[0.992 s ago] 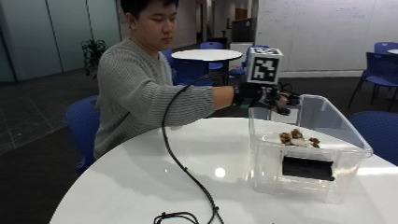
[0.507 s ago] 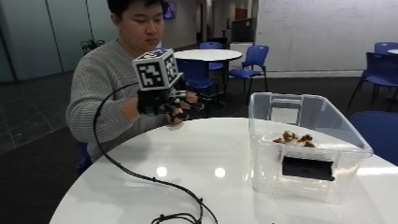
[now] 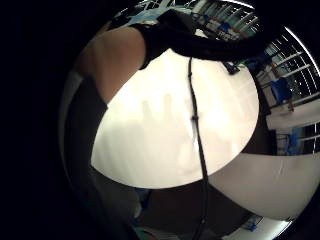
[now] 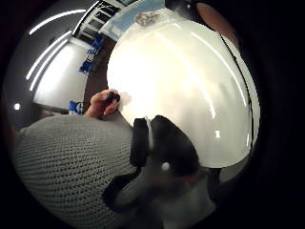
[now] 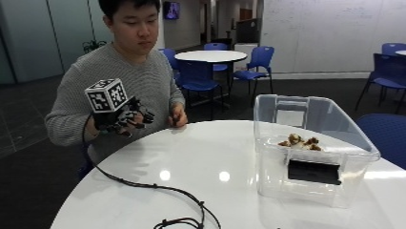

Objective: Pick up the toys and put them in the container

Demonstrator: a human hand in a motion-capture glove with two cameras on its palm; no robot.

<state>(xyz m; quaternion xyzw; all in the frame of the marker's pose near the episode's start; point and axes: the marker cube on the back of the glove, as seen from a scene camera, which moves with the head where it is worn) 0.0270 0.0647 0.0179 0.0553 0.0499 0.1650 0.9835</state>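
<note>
In the outside view my gloved right hand hangs in the air in front of my chest, over the table's near-left edge, its fingers loosely spread and holding nothing. The clear plastic container stands on the right of the round white table. Several small brown toys lie inside it. The thumb side palm view shows the container and its toys at the table's far side. No toy shows on the bare tabletop. My bare left hand rests at the table's back edge with a small dark thing in its fingers.
A black cable runs from the glove across the table's front left and coils near the front edge. A black label is on the container's front wall. Blue chairs and another round table stand behind.
My gloved hand has drawn back from over the container, travelling left across the table to my chest. The toys stay in the container.
</note>
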